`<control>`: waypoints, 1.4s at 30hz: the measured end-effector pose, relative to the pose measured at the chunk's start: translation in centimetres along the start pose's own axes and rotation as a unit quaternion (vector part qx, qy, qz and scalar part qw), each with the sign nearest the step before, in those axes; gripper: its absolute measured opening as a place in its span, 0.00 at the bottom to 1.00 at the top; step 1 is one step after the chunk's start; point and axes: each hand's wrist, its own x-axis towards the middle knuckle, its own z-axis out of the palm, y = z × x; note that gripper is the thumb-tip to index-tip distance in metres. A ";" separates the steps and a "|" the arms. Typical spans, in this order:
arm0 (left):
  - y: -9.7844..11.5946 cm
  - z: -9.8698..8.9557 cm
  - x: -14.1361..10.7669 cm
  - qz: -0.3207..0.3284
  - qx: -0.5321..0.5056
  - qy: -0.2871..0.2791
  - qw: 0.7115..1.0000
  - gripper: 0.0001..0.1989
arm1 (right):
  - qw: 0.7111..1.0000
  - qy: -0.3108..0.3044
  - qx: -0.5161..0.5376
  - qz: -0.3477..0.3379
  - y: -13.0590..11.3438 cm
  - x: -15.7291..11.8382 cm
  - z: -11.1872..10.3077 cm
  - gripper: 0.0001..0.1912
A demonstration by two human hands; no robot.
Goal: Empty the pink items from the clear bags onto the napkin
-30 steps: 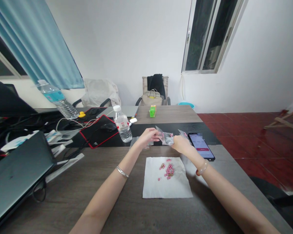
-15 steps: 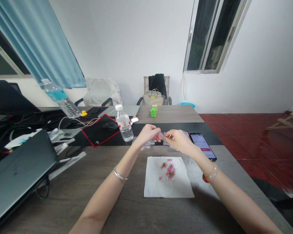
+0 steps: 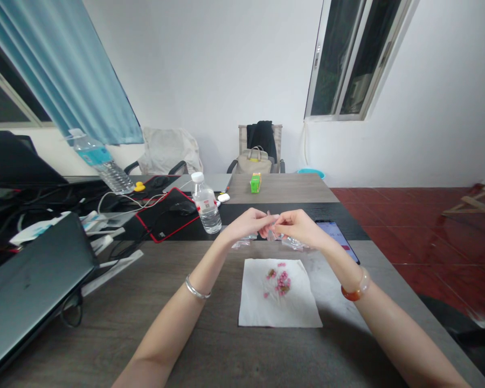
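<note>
Above the dark strip of the table, my left hand (image 3: pixel 250 223) and my right hand (image 3: pixel 299 227) meet fingertip to fingertip. Both are closed on a small clear plastic bag (image 3: pixel 271 234), which hangs between them; its contents, if any, are too small to tell. Other clear plastic bags (image 3: pixel 293 243) lie on the table behind and below my hands, partly hidden by them. Nearer to me, a white paper napkin (image 3: pixel 253 307) lies flat with small pink flower buds (image 3: pixel 283 281) on its middle. A phone (image 3: pixel 339 240) lies beyond my right wrist, partly covered by it.
A water bottle (image 3: pixel 207 207) stands left of my hands, beside a red-edged mouse pad (image 3: pixel 165 218). A second bottle (image 3: pixel 103 164) stands farther left. A laptop (image 3: pixel 36 291) and cables occupy the left side. A small green box (image 3: pixel 255 184) sits at the far end.
My right hand has shifted slightly, its wrist moving right and down over more of the phone. The plastic bag now hangs more upright between my fingers. The napkin and buds have not moved.
</note>
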 end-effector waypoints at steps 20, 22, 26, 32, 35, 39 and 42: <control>-0.3 -0.3 0.4 0.010 -0.121 -0.011 0.993 0.10 | 0.991 0.005 0.134 0.029 -0.7 -0.1 -1.3 0.12; -0.5 -0.2 0.5 0.004 -0.106 -0.010 0.994 0.11 | 0.995 0.016 0.095 0.018 -0.4 0.0 -1.1 0.11; -0.5 0.0 0.5 -0.008 -0.098 -0.008 0.995 0.10 | 0.991 0.091 -0.097 -0.018 0.1 0.1 -0.7 0.08; 0.3 0.3 -0.1 -0.027 -0.052 0.035 0.998 0.11 | 0.947 0.249 -0.204 -0.014 -0.4 0.1 -0.8 0.07; 0.0 0.6 0.1 -0.008 0.021 0.097 0.995 0.09 | 0.948 0.260 -0.182 -0.016 -0.6 0.0 -0.5 0.08; -0.7 1.1 0.3 0.051 0.114 0.159 0.979 0.09 | 0.954 0.233 -0.185 -0.029 -0.9 -0.2 0.5 0.08; -0.9 1.4 0.1 0.088 0.139 0.157 0.974 0.28 | 0.957 0.201 -0.204 -0.048 -1.4 -0.7 1.1 0.08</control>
